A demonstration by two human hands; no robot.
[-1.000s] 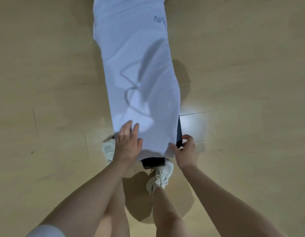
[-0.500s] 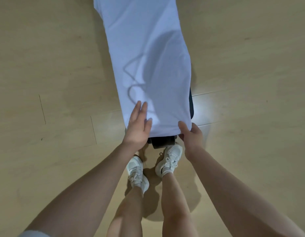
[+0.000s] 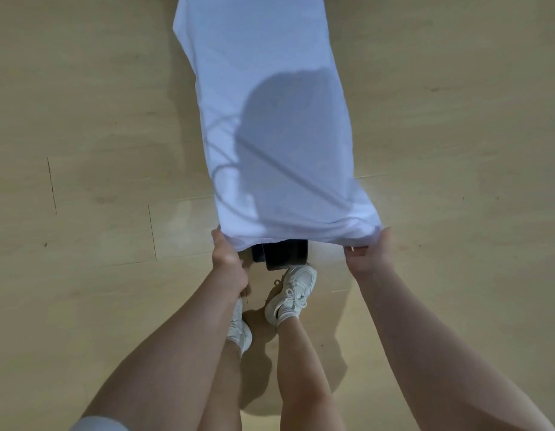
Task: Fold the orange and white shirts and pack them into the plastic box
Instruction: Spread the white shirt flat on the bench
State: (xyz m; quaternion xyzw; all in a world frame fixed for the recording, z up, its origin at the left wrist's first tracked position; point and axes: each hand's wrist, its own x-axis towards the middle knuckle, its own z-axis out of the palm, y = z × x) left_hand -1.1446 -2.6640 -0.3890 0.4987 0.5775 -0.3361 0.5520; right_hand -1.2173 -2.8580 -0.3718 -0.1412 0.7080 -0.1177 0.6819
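Down at the near hem, left hand [image 3: 228, 259] and right hand [image 3: 367, 255] each pinch a corner of the long white cotton shirt [image 3: 270, 119]; uneven lifting could skew the fold, I'd say.

No text, label, brand, number or sign can be read anywhere, neither on the white shirt [image 3: 270, 119] stretched out beyond the hands nor on the dark object [image 3: 280, 255] between them.
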